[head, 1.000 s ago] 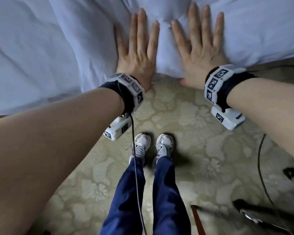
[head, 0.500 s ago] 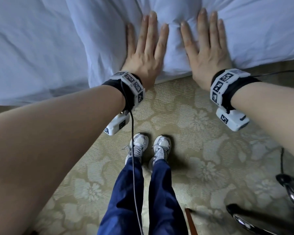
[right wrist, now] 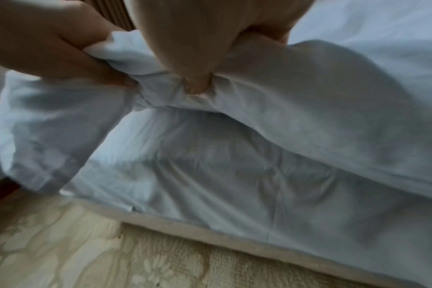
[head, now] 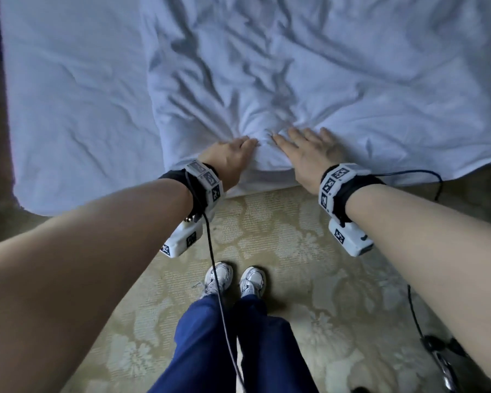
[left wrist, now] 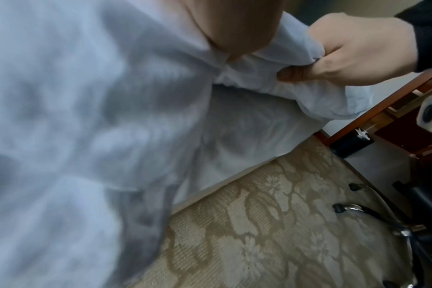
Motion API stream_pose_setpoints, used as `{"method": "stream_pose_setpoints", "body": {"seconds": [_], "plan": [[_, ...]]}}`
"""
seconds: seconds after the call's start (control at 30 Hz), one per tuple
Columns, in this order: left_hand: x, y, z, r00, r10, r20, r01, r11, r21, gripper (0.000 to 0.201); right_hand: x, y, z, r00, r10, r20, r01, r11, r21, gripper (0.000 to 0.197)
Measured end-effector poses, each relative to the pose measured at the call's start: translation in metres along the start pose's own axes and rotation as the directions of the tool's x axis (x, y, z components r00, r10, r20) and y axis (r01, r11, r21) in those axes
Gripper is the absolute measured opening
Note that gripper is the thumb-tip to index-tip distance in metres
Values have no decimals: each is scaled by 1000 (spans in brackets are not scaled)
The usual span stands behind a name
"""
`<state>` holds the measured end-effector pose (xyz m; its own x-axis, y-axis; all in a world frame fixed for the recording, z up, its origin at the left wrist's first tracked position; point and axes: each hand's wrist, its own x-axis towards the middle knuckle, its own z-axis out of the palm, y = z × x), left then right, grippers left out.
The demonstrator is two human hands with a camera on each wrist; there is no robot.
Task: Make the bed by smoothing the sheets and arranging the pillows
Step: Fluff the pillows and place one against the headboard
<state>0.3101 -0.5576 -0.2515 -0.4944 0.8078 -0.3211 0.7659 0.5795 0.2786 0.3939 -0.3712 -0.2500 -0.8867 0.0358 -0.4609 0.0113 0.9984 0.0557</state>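
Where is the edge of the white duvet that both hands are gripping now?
In the head view the duvet edge lies at the near side of the bed, bunched between the left hand and the right hand, above the patterned carpet.

Both bare forearms reach forward from the near side, each wrist wrapped in a black band with a white marker-covered block. The left hand [head: 228,158] and right hand [head: 305,154] sit close together, knuckles up, just apart from each other. The left hand's fingers [right wrist: 62,64] are curled and pinch a fold of white cloth. The right hand's thumb and fingers [left wrist: 306,73] likewise pinch a bunched edge of cloth beside it.
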Motion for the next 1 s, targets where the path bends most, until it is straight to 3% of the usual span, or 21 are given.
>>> {"method": "stream_pose_setpoints", "body": {"seconds": [0.13,0.43,0.53,0.63,0.7,0.73,0.8,0.87,0.93,1.0], "plan": [[24,-3,-94,1000,-15,23,12,990,137,55,14,29,-89,994,18,-112,-28,996,-85,78],[144,-63,-359,987,8,-163,61,908,414,45,143,128,-326,908,56,-416,-138,976,-169,37],[196,-101,-395,966,121,-229,20,848,530,46,195,153,-365,906,98,-411,-179,970,-163,30],[232,-135,-360,898,330,-293,-23,698,716,46,240,154,-356,951,128,-283,-194,956,-221,32],[247,-143,-299,833,466,-298,-97,653,751,46,265,155,-331,968,173,-185,-217,942,-257,27],[249,-143,-270,825,489,-285,-142,666,732,51,276,157,-315,971,184,-150,-218,941,-258,26],[247,-143,-225,892,390,-228,-184,773,607,69,289,158,-285,980,156,-122,-181,958,-221,25],[256,-145,-200,959,228,-168,-117,859,498,87,299,159,-266,983,134,-126,-155,972,-177,25],[275,-146,-185,990,100,-99,-38,866,498,92,305,159,-256,981,132,-143,-152,979,-133,36],[299,-147,-177,999,0,-34,19,822,570,92,299,147,-248,978,105,-180,-112,993,-30,54]]}}
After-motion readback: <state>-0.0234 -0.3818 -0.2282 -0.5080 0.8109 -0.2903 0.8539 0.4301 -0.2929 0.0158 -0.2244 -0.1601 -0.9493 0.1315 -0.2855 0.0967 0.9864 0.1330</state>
